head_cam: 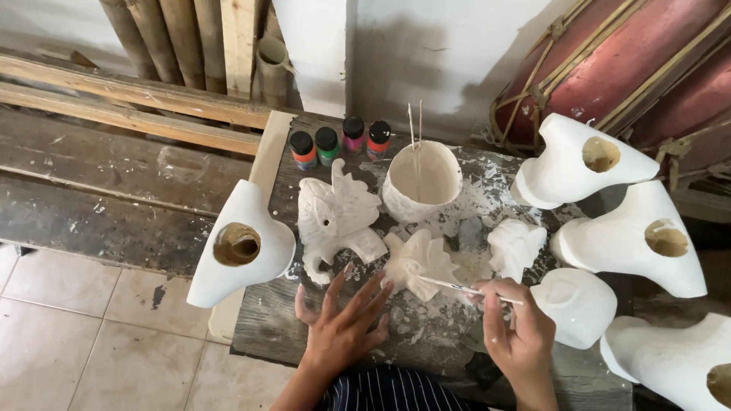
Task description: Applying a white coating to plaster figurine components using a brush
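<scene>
Head view shows a paint-spattered wooden counter [289,335] seen from above, with white carved figures spread across it. A thin brush [468,289] is pinched between the fingers [493,293] of the right hand [518,331], which are closed round its handle; its tip is laid against a small white carved figure [417,262] near the middle of the counter. The left hand [346,323] is laid flat on the counter just left of that figure, fingers spread wide and nothing held, with the fingertips close to the figure's lower edge but, as far as can be told, not touching it.

For the brushwork to be done well, the figure would best be steadied by the open hand, the brush kept at a low angle, and light strokes drawn along the carved grooves so that paint is not pooled in them.

A larger carved figure [335,217] lies just beyond the left hand. A white pot [421,183] with thin sticks in it stands towards the far edge, and four small paint bottles [339,141] are lined up at the far left corner. A white hollow form [240,247] overhangs the left edge, and several more hollow forms [640,236] are crowded along the right edge.
</scene>
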